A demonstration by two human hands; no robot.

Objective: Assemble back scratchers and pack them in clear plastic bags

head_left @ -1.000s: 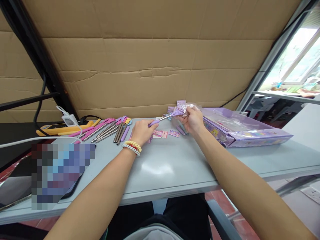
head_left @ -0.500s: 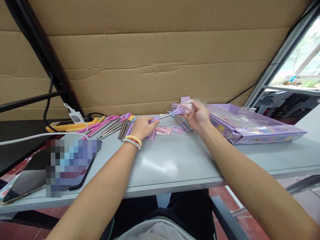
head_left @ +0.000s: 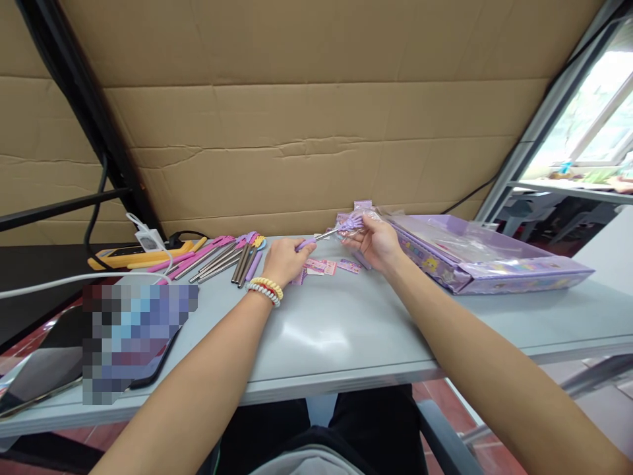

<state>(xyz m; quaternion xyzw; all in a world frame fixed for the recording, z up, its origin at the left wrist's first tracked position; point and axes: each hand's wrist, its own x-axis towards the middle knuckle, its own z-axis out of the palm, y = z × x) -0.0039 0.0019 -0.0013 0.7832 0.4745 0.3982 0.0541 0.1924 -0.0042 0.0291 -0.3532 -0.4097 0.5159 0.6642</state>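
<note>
My left hand point(head_left: 285, 260) is closed on the purple handle of a back scratcher point(head_left: 326, 234) with a metal shaft. Its hand-shaped head points right, up against a clear plastic bag point(head_left: 372, 214). My right hand point(head_left: 378, 244) pinches that bag by the head, and the plastic seems to cover part of it. Left of my left hand lies a pile of back scratchers point(head_left: 230, 254) with pink, purple, yellow and blue ends and metal shafts. Small printed cards point(head_left: 321, 266) are scattered between and below my hands, and more cards point(head_left: 362, 205) lie behind the right one.
A purple printed box point(head_left: 519, 285) with clear plastic in it sits on the right. At the left are a yellow-and-black device point(head_left: 143, 251), a white cable point(head_left: 74, 274) and phone-like slabs point(head_left: 49, 356), partly blurred out. A cardboard panel point(head_left: 316, 112) stands behind the table point(head_left: 316, 343).
My right hand has moved slightly left, bringing the plastic bag over the back scratcher's head. My left hand keeps its hold on the handle. The view has tilted slightly.
</note>
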